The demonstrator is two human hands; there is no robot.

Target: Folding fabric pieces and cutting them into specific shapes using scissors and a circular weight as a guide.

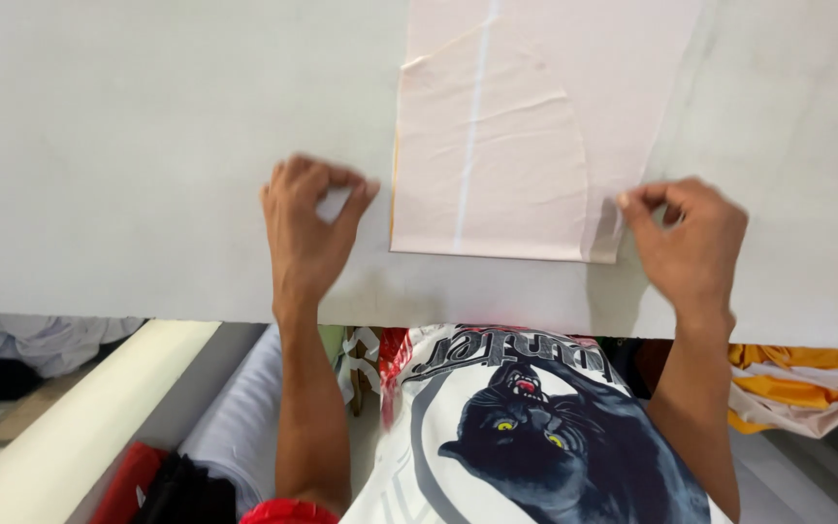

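Note:
A pale pink cut piece of fabric (497,155) with a curved edge lies on a larger pale pink sheet (584,49) on the white table (128,146). A faint white line runs down its middle. My right hand (686,238) pinches the lower right corner of the pink fabric between thumb and fingers. My left hand (312,228) rests on the table just left of the fabric, with its fingertips curled together on a small white object that I cannot identify. The fabric's left edge is a short gap from that hand.
The table's front edge (147,318) runs across the view. Below it lie rolls of white fabric (235,427), a cream roll (80,427), red and black cloth (157,485) and yellow and white cloth (797,388). My printed shirt (516,437) fills the lower middle.

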